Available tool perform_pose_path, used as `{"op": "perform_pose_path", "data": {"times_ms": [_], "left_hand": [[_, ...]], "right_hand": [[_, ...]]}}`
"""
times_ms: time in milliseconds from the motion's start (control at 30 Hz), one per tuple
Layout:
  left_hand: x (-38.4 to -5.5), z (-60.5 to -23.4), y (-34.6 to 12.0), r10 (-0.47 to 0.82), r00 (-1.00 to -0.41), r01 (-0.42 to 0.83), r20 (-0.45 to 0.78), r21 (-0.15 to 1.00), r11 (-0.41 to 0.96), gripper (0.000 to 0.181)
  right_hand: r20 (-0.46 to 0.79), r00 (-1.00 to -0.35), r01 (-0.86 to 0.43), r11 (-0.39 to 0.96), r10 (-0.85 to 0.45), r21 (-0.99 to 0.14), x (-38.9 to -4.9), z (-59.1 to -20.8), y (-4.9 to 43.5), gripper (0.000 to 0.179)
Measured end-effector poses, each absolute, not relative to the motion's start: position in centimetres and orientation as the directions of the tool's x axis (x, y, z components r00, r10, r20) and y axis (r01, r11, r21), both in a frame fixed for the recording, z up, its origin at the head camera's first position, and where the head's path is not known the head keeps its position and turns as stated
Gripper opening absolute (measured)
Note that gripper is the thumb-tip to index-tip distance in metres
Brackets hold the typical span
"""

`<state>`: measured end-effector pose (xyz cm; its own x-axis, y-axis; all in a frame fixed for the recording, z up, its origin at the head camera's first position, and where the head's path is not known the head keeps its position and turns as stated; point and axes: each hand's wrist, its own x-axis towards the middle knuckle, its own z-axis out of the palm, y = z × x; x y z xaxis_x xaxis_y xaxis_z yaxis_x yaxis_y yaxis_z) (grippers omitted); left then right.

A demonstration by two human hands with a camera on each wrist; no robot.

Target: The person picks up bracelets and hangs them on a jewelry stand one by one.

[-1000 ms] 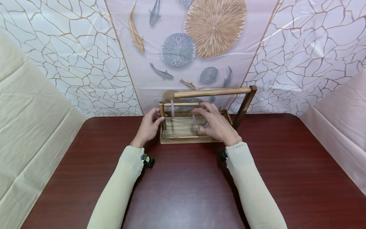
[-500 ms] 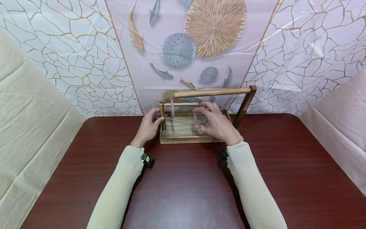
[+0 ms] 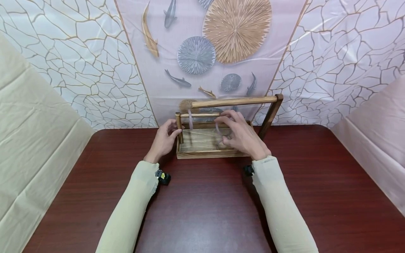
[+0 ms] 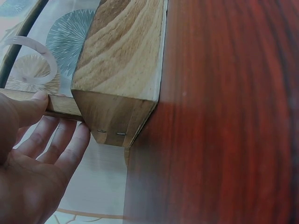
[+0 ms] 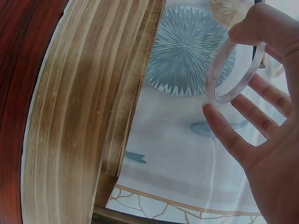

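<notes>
Right hand (image 3: 243,135): thumb and index finger pinch the held ring; other fingers spread, plain in right wrist view, mostly hidden from head.
Held ring (image 5: 211,77): pale, translucent, at the right stretch of the lower bar (image 3: 205,115), over the wooden tray (image 3: 205,154); can't tell if bar passes through it.
Left hand (image 3: 164,138): pinches the left post (image 3: 179,121), thumb on near side; left wrist view adds the fingers behind it.
Hanging ring (image 3: 191,120): around lower bar, near left post; head and left wrist views.
Tray end: two small metal fasteners (image 4: 121,134), left wrist view only.
Upper bar (image 3: 234,102): joined to the tall post (image 3: 270,117) at right; full run in head view only.
Table (image 3: 202,203): dark red, under tray; patterned backdrop (image 3: 196,56) behind.
</notes>
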<state>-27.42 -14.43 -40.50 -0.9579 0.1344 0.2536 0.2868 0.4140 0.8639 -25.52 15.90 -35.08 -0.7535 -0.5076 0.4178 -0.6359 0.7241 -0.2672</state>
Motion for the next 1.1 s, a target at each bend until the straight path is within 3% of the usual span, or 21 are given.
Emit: {"op": "perform_pose_path", "data": {"times_ms": [1100], "left_hand": [[-27.43, -40.42, -14.37, 0.134, -0.962, 0.271, 0.237, 0.861, 0.429, 0.029]], "right_hand": [[0.541, -0.669, -0.695, 0.687, -0.51, -0.211, -25.67, -35.08, 15.22, 0.056]]}}
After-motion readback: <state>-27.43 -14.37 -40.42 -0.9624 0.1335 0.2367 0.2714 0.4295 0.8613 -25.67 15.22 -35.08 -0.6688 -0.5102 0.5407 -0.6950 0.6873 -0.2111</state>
